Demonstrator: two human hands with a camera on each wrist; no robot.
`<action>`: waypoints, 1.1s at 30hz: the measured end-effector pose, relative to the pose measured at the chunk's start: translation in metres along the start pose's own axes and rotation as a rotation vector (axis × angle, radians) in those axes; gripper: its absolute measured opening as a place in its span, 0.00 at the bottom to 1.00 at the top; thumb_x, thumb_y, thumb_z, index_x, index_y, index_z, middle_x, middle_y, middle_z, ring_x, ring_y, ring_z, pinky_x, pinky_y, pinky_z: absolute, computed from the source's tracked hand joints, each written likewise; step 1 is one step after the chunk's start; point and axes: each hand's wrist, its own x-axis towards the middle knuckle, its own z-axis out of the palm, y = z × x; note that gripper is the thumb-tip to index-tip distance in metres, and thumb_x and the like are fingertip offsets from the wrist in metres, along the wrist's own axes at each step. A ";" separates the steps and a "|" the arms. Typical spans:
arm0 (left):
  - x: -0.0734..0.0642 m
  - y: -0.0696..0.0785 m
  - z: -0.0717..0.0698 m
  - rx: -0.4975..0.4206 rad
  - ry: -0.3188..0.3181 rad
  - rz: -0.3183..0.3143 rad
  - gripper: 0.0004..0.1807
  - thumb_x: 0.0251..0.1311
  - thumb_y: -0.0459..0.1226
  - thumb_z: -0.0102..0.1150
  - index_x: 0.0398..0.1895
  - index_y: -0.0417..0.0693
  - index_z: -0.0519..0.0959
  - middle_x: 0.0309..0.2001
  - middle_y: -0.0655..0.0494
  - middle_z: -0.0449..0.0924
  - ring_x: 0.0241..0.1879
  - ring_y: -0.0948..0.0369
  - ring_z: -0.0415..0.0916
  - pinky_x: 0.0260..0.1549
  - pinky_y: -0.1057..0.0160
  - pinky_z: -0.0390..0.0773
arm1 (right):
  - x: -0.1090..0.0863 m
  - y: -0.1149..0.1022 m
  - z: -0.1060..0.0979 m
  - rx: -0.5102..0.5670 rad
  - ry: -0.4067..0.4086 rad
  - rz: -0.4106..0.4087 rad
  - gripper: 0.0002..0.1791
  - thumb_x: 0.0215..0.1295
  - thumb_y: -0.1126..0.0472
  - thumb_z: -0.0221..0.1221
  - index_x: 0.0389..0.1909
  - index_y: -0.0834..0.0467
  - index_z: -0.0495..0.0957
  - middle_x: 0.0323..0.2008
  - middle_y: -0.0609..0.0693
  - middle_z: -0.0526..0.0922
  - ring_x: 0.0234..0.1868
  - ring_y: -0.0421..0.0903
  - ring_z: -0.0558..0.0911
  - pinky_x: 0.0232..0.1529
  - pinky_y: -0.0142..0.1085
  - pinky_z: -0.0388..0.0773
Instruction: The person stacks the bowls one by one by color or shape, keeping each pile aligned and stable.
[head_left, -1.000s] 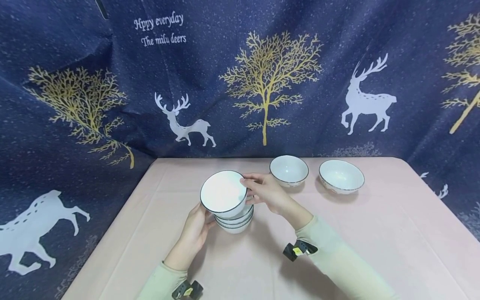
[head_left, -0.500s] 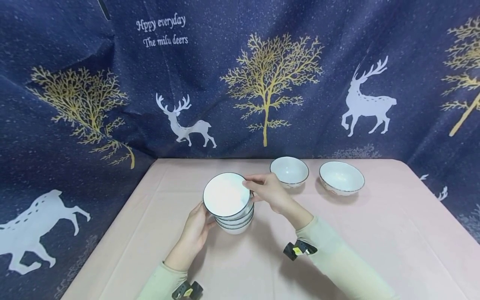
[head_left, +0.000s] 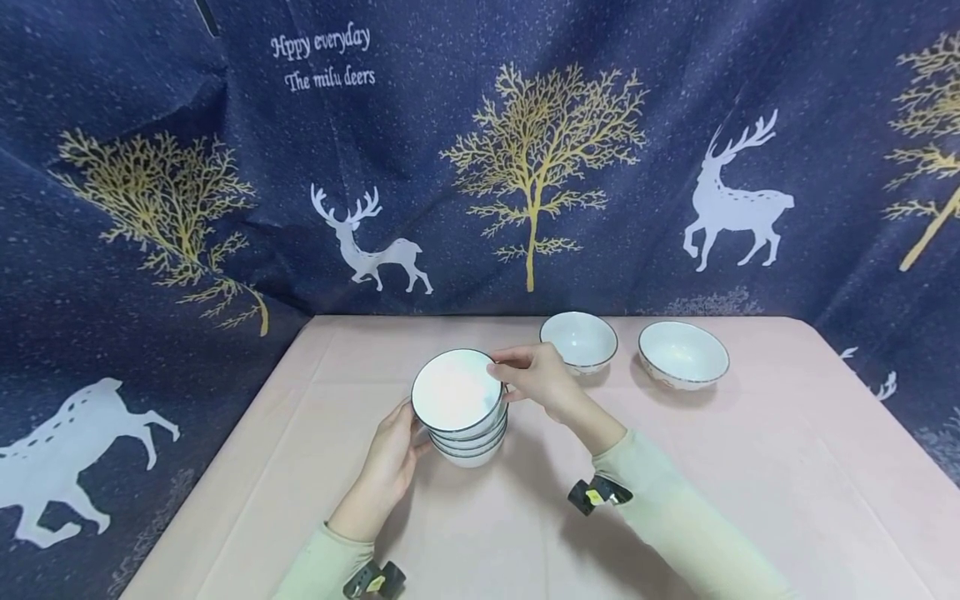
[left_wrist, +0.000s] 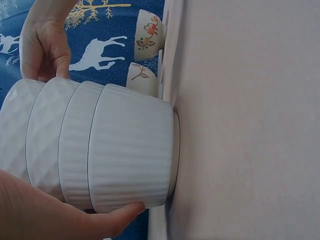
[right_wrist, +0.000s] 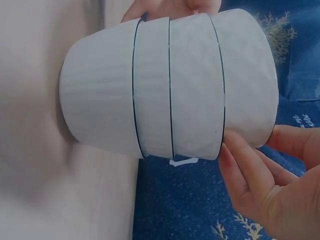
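Note:
A stack of several white bowls [head_left: 469, 457] with thin dark rims stands on the table, its lower bowls ribbed and its upper ones faceted. My left hand [head_left: 390, 450] holds the left side of the stack, fingers spread along the bowls. The top bowl [head_left: 456, 390] is nested in the stack, tipped slightly toward me. Its right rim is pinched by my right hand [head_left: 542, 383], thumb over the edge and fingers against the outer wall. In the right wrist view, fingertips [right_wrist: 230, 155] of that hand lie right at the rim of the bowl beneath.
Two flower-patterned white bowls stand apart at the back of the table: one bowl [head_left: 578, 340] just beyond my right hand, the other bowl [head_left: 683, 353] farther right. A pink cloth [head_left: 300, 492] covers the table. Behind it hangs a dark blue curtain [head_left: 465, 167] with deer and trees.
The top bowl has moved down and slightly right, settling into the stack, with my right hand moving along. My left hand has stayed at the stack's side.

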 end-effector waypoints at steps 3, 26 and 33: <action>0.000 0.000 0.000 -0.005 -0.005 -0.002 0.28 0.77 0.44 0.28 0.72 0.37 0.55 0.72 0.42 0.50 0.72 0.45 0.48 0.65 0.36 0.58 | 0.001 0.001 -0.001 -0.009 0.002 0.008 0.17 0.63 0.68 0.61 0.52 0.71 0.78 0.46 0.64 0.82 0.40 0.48 0.84 0.37 0.38 0.86; -0.002 0.002 0.001 -0.002 0.010 -0.014 0.26 0.76 0.41 0.30 0.71 0.36 0.57 0.70 0.42 0.54 0.69 0.46 0.53 0.67 0.44 0.60 | 0.000 0.014 -0.016 0.014 -0.053 0.005 0.17 0.65 0.70 0.58 0.54 0.70 0.76 0.47 0.63 0.82 0.39 0.48 0.84 0.40 0.39 0.86; -0.005 0.008 0.002 0.022 0.001 0.004 0.26 0.76 0.41 0.29 0.70 0.33 0.56 0.68 0.41 0.55 0.67 0.47 0.55 0.69 0.45 0.57 | -0.005 0.015 -0.023 -0.004 -0.099 -0.003 0.20 0.65 0.70 0.57 0.57 0.70 0.73 0.49 0.63 0.80 0.41 0.47 0.82 0.43 0.39 0.85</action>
